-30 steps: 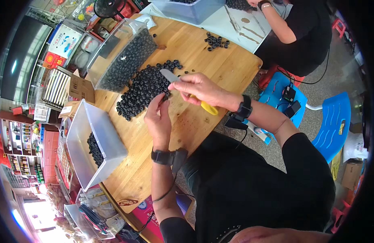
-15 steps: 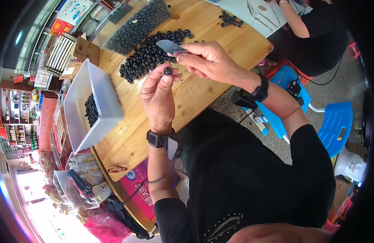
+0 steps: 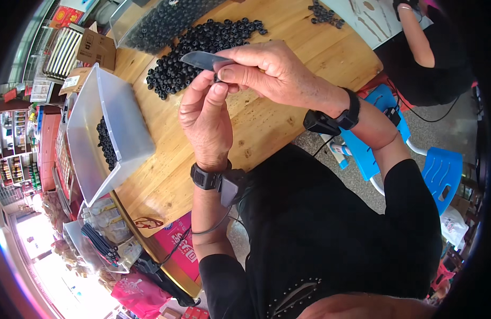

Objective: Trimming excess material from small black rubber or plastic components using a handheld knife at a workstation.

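Note:
My left hand (image 3: 207, 122) pinches a small round black piece (image 3: 217, 78) between thumb and fingertips, above the wooden table. Mostly covered by fingers, the piece shows only in part. A knife (image 3: 196, 59) with a short, broad grey blade is gripped in my right hand (image 3: 282, 73), its tip pointing left. The right thumb presses close to the black piece, and the fingers of both hands meet there. Just beyond the blade lies a heap of small black ring-like pieces (image 3: 173, 68), many with a hole in the middle.
A clear tub (image 3: 133, 130) at left holds some black pieces. Another clear bin (image 3: 165, 26) full of them stands behind the heap. A small cluster (image 3: 326, 15) lies far right on the table (image 3: 266, 133). Blue stools (image 3: 442, 178) and a co-worker's arm (image 3: 417, 37) are at right.
My right hand has brought the knife down and left, so its thumb now meets the black piece in my left hand. The whole view has shifted slightly.

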Demonstrator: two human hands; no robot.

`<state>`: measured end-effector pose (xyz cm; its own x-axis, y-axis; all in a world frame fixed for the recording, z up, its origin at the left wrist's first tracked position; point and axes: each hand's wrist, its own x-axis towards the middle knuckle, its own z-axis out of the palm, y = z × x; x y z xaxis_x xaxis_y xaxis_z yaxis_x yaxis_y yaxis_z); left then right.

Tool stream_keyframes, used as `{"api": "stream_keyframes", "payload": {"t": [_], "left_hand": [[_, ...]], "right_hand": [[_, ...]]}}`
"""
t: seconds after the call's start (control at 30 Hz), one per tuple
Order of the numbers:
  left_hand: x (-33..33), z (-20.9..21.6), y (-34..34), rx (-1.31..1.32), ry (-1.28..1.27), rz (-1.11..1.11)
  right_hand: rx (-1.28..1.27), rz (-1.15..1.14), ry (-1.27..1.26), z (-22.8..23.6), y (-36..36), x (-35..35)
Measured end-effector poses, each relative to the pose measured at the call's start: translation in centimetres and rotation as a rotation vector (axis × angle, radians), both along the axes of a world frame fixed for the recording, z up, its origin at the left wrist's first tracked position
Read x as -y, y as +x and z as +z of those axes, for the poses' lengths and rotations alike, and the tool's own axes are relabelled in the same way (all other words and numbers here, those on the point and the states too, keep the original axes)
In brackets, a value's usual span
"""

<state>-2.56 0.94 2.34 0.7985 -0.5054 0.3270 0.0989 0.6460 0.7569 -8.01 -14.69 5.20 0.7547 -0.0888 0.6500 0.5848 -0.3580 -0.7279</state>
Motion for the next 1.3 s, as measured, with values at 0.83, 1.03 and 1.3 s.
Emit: {"api": "stream_keyframes", "payload": {"t": [0.83,1.03,1.3], "left_hand": [[-2.6,-3.0,5.7,-0.003,-0.037,0.053],[-2.7,-2.4,5.4,-0.015,0.082,0.151],[-2.4,-2.6,5.0,-0.034,0.128,0.184]], "right_hand": [[-0.370,0.166,0.096,-1.5,7.2,-2.1],[-0.089,0.035,-0.206,-2.3,7.3,-1.6],[0.036,-0.033,-0.307,-3.0,7.0,-1.6]]}}
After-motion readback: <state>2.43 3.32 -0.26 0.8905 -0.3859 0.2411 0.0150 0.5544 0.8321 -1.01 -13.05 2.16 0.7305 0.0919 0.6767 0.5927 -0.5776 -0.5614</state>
